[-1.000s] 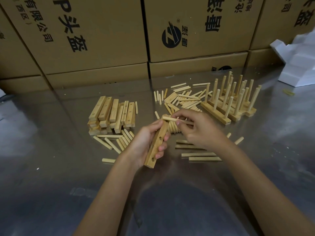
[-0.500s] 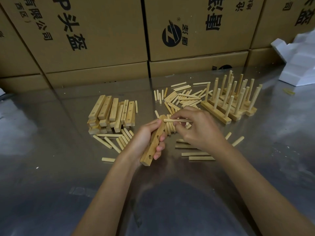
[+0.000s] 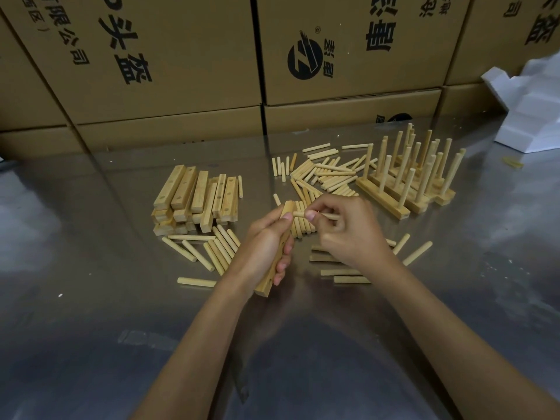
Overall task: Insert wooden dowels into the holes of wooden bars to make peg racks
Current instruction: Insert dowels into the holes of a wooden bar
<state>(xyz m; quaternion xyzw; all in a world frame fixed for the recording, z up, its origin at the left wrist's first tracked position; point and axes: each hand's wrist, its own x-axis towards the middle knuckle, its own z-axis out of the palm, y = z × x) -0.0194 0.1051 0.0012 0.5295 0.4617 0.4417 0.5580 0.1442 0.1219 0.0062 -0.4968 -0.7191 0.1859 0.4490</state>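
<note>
My left hand (image 3: pixel 263 244) grips a wooden bar (image 3: pixel 268 281) with holes, tilted, its far end up near my thumb. My right hand (image 3: pixel 348 230) pinches a wooden dowel (image 3: pixel 298 214) lying sideways, its left tip touching the bar's top end. A stack of bare bars (image 3: pixel 195 198) lies to the left. A heap of loose dowels (image 3: pixel 325 174) lies behind my hands. Finished peg racks (image 3: pixel 407 180) stand upright at the right.
The work surface is a shiny metal table (image 3: pixel 91 298). Cardboard boxes (image 3: pixel 169 56) wall off the back. White foam pieces (image 3: pixel 533 110) sit at the far right. Stray dowels (image 3: pixel 197 281) lie around my hands on the table.
My left hand has tipped the bar more upright and nearer. My right hand has brought the dowel's tip left against the bar's top end.
</note>
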